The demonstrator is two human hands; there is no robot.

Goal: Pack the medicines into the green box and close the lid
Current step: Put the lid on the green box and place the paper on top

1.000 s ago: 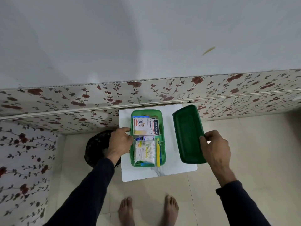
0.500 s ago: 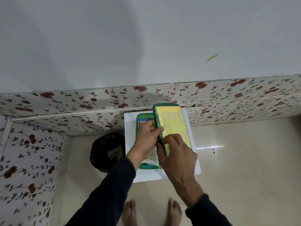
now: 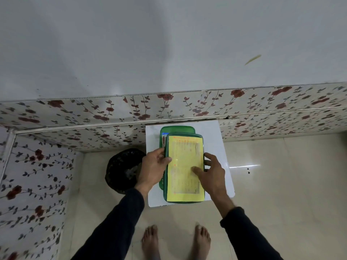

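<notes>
The green box (image 3: 176, 128) stands on a small white table (image 3: 216, 139). Over it I hold the green lid (image 3: 185, 166), its top covered by a yellow printed label. The lid sits offset toward me and to the right, so the box's far rim and left edge still show. A sliver of the medicine packets (image 3: 163, 136) shows at the far left corner; the rest are hidden. My left hand (image 3: 155, 167) grips the lid's left edge, thumb on top. My right hand (image 3: 212, 171) holds the right edge with the thumb pressed on the label.
A black bin (image 3: 122, 169) lined with a dark bag stands on the floor left of the table. Floral wall panels run behind and to the left. My bare feet (image 3: 176, 241) stand on beige tiles in front of the table.
The lid lay upside down on the table's right; my right hand lifted and flipped it. Both hands now hold it label-up over the box, lower and flatter than half a second ago.
</notes>
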